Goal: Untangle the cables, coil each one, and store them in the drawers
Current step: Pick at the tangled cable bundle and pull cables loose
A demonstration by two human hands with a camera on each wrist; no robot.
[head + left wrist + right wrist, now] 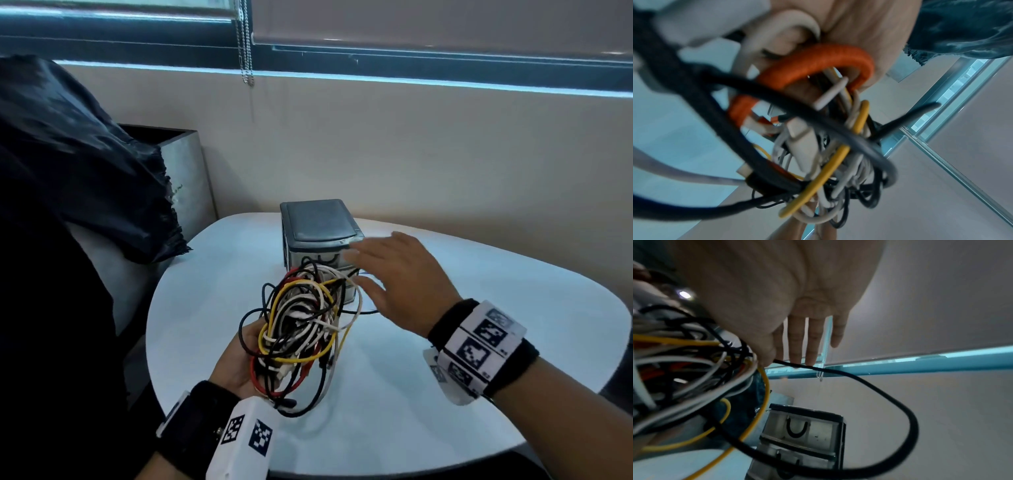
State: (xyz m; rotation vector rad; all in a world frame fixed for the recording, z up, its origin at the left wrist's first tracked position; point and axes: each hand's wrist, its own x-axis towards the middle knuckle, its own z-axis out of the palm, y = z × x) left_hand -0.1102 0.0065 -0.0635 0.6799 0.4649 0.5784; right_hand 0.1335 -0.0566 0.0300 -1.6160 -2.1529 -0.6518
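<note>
Above the near left part of the white table [445, 394]: one tangled bundle of cables [301, 329], with black, white, yellow and orange-red strands, held clear of the tabletop in the left hand [236, 363], palm up, fingers curled round the lower part of the bundle. Toward the far edge: small drawer unit [317, 236], dark top, clear fronts; drawers apparently closed, though the bundle hides the lower ones. Right hand [400, 277]: flat, fingers straight and spread, gripping nothing, just beside the bundle, in front of the drawer unit. Off the table's left edge: dark cloth [75, 161].
</note>
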